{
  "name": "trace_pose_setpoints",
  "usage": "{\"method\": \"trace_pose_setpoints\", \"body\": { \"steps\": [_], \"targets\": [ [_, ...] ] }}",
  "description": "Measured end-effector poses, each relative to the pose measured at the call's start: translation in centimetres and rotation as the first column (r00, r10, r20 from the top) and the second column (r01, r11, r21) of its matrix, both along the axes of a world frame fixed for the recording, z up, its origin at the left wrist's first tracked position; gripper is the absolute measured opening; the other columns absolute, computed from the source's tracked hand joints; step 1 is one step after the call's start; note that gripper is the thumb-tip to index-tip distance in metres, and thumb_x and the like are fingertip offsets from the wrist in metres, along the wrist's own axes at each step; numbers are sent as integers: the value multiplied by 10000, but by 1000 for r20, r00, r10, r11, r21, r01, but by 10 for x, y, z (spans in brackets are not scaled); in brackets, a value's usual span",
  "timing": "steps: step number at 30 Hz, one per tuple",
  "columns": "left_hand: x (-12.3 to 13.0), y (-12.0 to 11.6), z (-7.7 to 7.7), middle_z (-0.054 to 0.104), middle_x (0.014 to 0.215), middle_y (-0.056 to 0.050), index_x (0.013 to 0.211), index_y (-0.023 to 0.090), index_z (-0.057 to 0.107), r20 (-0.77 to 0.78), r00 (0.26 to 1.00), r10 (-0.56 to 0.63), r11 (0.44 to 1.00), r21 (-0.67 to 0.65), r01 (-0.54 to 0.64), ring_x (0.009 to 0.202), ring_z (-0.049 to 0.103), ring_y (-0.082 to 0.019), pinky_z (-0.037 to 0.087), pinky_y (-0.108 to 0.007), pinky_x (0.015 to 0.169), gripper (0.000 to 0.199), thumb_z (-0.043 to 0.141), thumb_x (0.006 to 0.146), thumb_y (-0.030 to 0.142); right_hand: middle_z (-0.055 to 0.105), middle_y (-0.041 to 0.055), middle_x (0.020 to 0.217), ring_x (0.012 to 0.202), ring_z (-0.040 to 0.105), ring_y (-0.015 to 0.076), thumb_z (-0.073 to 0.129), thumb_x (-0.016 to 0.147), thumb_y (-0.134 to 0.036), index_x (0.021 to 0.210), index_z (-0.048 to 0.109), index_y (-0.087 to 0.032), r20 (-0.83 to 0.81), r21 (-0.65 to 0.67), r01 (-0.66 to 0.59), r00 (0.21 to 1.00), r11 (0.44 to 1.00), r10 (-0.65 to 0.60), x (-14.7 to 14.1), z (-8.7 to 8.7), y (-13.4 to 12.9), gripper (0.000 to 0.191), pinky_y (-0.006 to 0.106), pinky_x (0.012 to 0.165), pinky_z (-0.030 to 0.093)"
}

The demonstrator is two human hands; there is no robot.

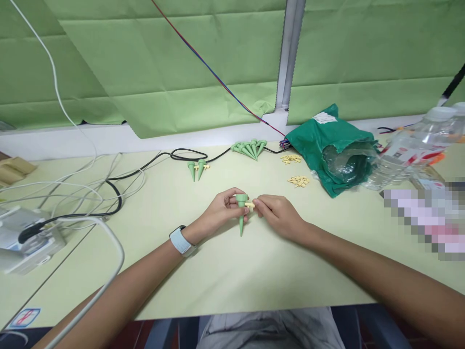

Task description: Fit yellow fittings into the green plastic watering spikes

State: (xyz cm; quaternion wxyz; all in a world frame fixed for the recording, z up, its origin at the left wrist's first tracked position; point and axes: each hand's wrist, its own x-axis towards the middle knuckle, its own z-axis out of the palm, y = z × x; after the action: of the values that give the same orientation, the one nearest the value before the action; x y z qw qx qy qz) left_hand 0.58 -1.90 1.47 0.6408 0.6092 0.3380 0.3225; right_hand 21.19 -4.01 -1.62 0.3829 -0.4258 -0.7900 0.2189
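- The green plastic spike (241, 215) stands in the grip of the left hand (223, 209), its wide head up by the fingers and its narrow tip poking out below, toward the person.
- The left hand is curled, thumb and fingers closed around the spike's head in a firm pinch. A smartwatch with a pale band (180, 241) sits on that wrist.
- The right hand (278, 217) comes in from the other side, fingers pressed together and pinching a cream plastic peg (249, 205).
- That peg sits right against the spike's head, with the two hands almost touching around it.
- Farther up the pale green desk (254, 274), a pair of matching spikes with cream pegs in them (196, 169) lies just beside a black cable (189, 156).
- A cluster of green spikes (250, 149) lies beyond those, near two small heaps of cream pegs (298, 181).
- A torn green bag (329, 145) slumps just to the right of the heaps, with a clear plastic liner (348, 164) spilling from its mouth.
- A plastic water bottle (410, 155) lies on its side past the bag.
- White cables (72, 191) tangle across the left of the desk, below a green curtain (163, 63).
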Motion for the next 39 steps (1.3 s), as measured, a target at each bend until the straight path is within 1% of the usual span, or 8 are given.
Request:
{"method": "trace_pose_setpoints", "body": {
  "steps": [2,5,16,23,28,34,36,39],
  "targets": [
    [-1,1,-1,671,832,-26,981,159,609,8,1000,-6,1000,4,6,714,667,-149,556,-331,751,264,784,811,258,655,23,902,647,549,127,550,1002,-314,949,630,-214,-59,40,-5,998,999,8,1,-1,0,138,285,640,421],
    [-2,1,-1,670,827,-31,996,155,613,23,999,-23,1000,17,23,728,671,-156,549,-328,754,264,779,820,262,648,49,1034,663,563,121,608,959,-257,1101,631,-227,-151,126,-73,984,989,92,1,-2,0,148,277,634,453],
    [-2,1,-1,663,833,-39,1042,150,627,6,999,-44,999,27,44,740,662,-165,543,-344,763,266,763,838,254,631,1,792,695,553,134,503,1020,-278,845,584,-203,-50,13,-43,998,999,43,0,1,-3,207,272,646,391],
    [-2,-1,1,689,871,-59,1037,147,624,5,999,-45,999,31,45,762,679,-180,547,-364,797,270,763,836,260,665,56,908,743,581,159,497,1014,-278,955,585,-203,43,197,-63,998,978,55,1,3,-4,130,283,669,397],
    [-1,-1,0,690,864,-53,1054,151,614,-26,1000,-13,999,39,14,760,693,-194,556,-373,785,316,781,816,274,649,29,820,731,577,159,442,1033,-246,859,560,-206,69,94,-6,998,996,0,-2,5,-6,215,280,663,384],
    [-1,-2,3,700,876,-65,1017,147,619,-5,999,-32,999,26,33,755,692,-188,549,-361,788,276,769,828,280,666,98,924,856,578,217,441,1026,-287,970,600,-182,232,277,-65,973,959,-1,0,8,-6,199,328,729,391],
    [-1,-2,3,699,859,-58,1029,149,620,-12,1000,-24,999,29,25,752,692,-187,548,-355,789,291,777,820,275,666,87,891,838,577,211,427,1026,-278,910,599,-188,185,220,-62,982,973,20,-1,8,-6,225,326,729,396],
    [-1,-3,3,691,832,-49,1060,154,619,-25,1000,-18,999,50,19,755,691,-188,546,-338,764,304,771,823,271,636,25,735,694,564,169,384,1045,-314,797,550,-202,-44,-108,-67,997,992,63,-6,6,-6,320,288,653,411]
  ]
}}
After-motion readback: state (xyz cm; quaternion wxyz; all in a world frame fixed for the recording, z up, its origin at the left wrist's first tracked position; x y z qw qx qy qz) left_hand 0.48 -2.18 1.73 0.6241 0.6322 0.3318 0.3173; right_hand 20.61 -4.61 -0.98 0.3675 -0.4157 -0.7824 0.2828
